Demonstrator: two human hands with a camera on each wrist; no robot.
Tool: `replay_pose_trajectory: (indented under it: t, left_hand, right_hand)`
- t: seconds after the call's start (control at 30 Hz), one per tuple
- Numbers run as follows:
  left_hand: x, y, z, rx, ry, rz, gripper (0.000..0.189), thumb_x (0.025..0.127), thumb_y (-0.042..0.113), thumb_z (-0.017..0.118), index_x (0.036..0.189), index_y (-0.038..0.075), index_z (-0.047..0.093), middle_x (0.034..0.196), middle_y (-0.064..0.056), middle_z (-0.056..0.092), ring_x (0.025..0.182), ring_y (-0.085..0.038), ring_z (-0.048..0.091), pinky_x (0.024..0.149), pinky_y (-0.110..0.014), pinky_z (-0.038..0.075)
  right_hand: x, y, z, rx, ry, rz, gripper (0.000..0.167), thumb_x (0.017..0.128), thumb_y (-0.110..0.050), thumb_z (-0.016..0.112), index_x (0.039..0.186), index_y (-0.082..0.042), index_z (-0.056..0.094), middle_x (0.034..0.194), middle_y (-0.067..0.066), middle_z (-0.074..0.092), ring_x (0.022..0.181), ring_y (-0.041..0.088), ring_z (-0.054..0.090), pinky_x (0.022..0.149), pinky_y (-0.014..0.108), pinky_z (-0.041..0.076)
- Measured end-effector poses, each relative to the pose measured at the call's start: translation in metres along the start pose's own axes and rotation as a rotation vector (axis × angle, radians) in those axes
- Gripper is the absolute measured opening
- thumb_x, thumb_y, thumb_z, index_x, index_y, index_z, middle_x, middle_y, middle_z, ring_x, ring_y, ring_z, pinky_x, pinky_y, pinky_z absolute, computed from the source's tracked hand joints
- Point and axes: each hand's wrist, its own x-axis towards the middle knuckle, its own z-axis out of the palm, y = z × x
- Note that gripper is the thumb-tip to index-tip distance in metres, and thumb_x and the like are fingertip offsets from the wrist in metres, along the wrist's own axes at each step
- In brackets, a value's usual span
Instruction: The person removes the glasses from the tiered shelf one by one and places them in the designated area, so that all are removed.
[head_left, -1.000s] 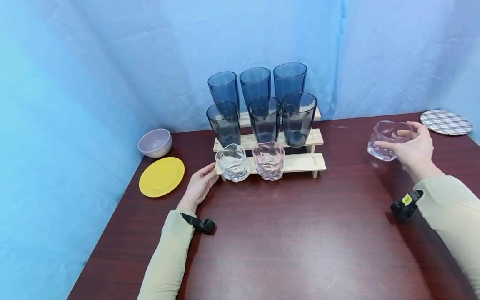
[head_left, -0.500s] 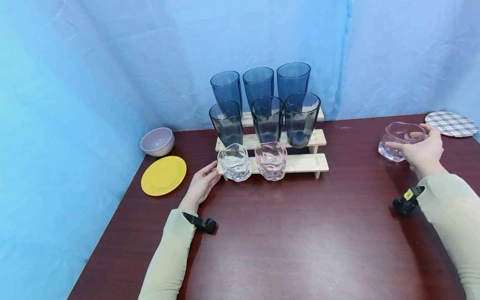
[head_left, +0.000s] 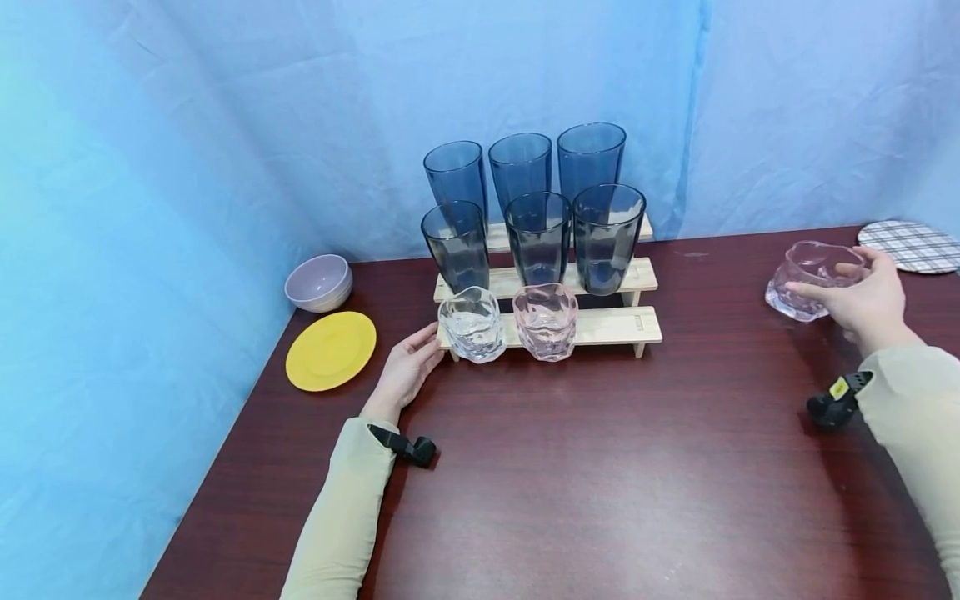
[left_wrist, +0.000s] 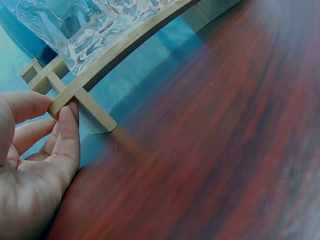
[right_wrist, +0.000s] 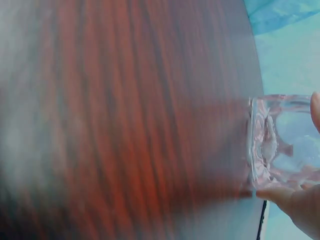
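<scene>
My left hand pinches the left end of the lowest step of a wooden stepped rack. In the left wrist view, thumb and fingers meet around that step's corner. On this step stand a clear wavy glass and a pinkish wavy glass. Tall blue-grey tumblers fill the two steps behind. Far to the right, my right hand grips another wavy, faintly pink glass between thumb and fingers. It is upright, low over the table; whether its base touches, I cannot tell.
A round plaid mat lies at the far right, just beyond my right hand. Left of the rack are a lilac bowl and a yellow plate. Blue cloth hangs behind and left of the dark red table.
My right hand has carried the glass further right, nearer the plaid mat's front side. The left hand keeps its hold on the rack. The head view has shifted slightly.
</scene>
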Motion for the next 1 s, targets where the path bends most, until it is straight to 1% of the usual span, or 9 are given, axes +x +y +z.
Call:
replay_pose_trajectory:
  t: [0.07, 0.13, 0.27, 0.4, 0.5, 0.57, 0.7, 0.73, 1.0]
  left_hand:
    - [-0.001, 0.0, 0.0, -0.002, 0.001, -0.001, 0.049, 0.099, 0.0, 0.042, 0.146, -0.001, 0.031, 0.147, -0.018, 0.036, 0.089, 0.002, 0.059, 0.079, -0.011, 0.05]
    - [-0.001, 0.0, 0.0, -0.008, 0.0, -0.003, 0.049, 0.099, 0.0, 0.042, 0.146, -0.001, 0.03, 0.148, -0.019, 0.035, 0.089, 0.002, 0.059, 0.079, -0.011, 0.05]
    - [-0.002, -0.002, -0.001, -0.013, 0.003, -0.006, 0.049, 0.098, -0.001, 0.042, 0.146, -0.001, 0.03, 0.147, -0.019, 0.035, 0.089, 0.002, 0.059, 0.079, -0.011, 0.049]
    - [-0.003, -0.002, -0.002, 0.005, 0.003, 0.001, 0.049, 0.098, 0.0, 0.042, 0.146, -0.001, 0.03, 0.148, -0.018, 0.035, 0.09, 0.003, 0.059, 0.079, -0.011, 0.049]
    - [-0.003, -0.002, -0.003, 0.009, 0.002, 0.003, 0.049, 0.098, 0.0, 0.042, 0.146, -0.001, 0.03, 0.148, -0.019, 0.035, 0.09, 0.003, 0.059, 0.079, -0.011, 0.049]
    - [-0.003, -0.002, -0.003, 0.007, 0.005, 0.0, 0.049, 0.099, 0.0, 0.042, 0.146, -0.001, 0.03, 0.147, -0.019, 0.035, 0.089, 0.003, 0.059, 0.079, -0.011, 0.049]
    - [-0.003, -0.002, -0.002, 0.007, 0.01, -0.006, 0.049, 0.099, 0.0, 0.042, 0.146, -0.001, 0.031, 0.147, -0.019, 0.036, 0.09, 0.002, 0.059, 0.079, -0.011, 0.049]
    - [-0.003, -0.002, -0.002, 0.005, 0.01, -0.006, 0.048, 0.099, 0.0, 0.043, 0.146, -0.001, 0.031, 0.147, -0.019, 0.036, 0.09, 0.002, 0.059, 0.079, -0.012, 0.049]
    - [0.0, 0.0, -0.001, 0.013, 0.006, -0.002, 0.048, 0.099, 0.001, 0.043, 0.145, -0.001, 0.033, 0.148, -0.018, 0.036, 0.092, 0.001, 0.059, 0.08, -0.012, 0.049]
  right_hand:
    - [0.0, 0.001, -0.002, -0.071, -0.021, -0.034, 0.103, 0.081, -0.047, 0.068, 0.153, -0.013, 0.003, 0.153, 0.022, 0.024, 0.136, 0.033, 0.031, 0.11, 0.039, 0.035]
    - [0.0, 0.002, -0.005, -0.132, -0.03, -0.081, 0.102, 0.083, -0.047, 0.066, 0.152, -0.005, 0.003, 0.148, 0.031, 0.026, 0.131, 0.043, 0.032, 0.108, 0.054, 0.032]
    - [0.001, 0.005, -0.01, -0.231, -0.035, -0.138, 0.1, 0.085, -0.044, 0.065, 0.15, 0.002, 0.004, 0.134, 0.037, 0.037, 0.117, 0.046, 0.037, 0.097, 0.058, 0.035]
    - [0.038, 0.041, -0.013, -0.238, -0.01, -0.119, 0.11, 0.075, -0.057, 0.069, 0.153, -0.011, 0.006, 0.136, 0.036, 0.039, 0.088, 0.019, 0.057, 0.068, 0.032, 0.053]
    - [0.052, 0.055, -0.012, -0.206, 0.025, -0.091, 0.111, 0.07, -0.062, 0.069, 0.154, -0.021, 0.009, 0.134, 0.026, 0.048, 0.062, -0.013, 0.043, 0.045, 0.017, 0.045]
    - [0.038, 0.041, -0.011, -0.168, 0.03, -0.072, 0.104, 0.075, -0.056, 0.069, 0.154, -0.019, 0.01, 0.136, 0.027, 0.047, 0.058, -0.019, 0.036, 0.044, 0.017, 0.047]
    - [0.014, 0.016, -0.009, -0.111, 0.044, -0.051, 0.095, 0.081, -0.045, 0.068, 0.153, -0.012, 0.013, 0.121, 0.015, 0.054, 0.053, -0.02, 0.038, 0.044, 0.016, 0.048]
    - [0.012, 0.014, -0.008, -0.093, 0.042, -0.053, 0.094, 0.082, -0.042, 0.067, 0.153, -0.01, 0.013, 0.128, 0.023, 0.05, 0.052, -0.019, 0.038, 0.044, 0.014, 0.047]
    - [0.051, 0.046, -0.003, 0.082, 0.076, -0.026, 0.087, 0.079, -0.038, 0.072, 0.15, -0.033, 0.023, 0.097, -0.017, 0.05, 0.053, -0.018, 0.046, 0.043, 0.015, 0.049]
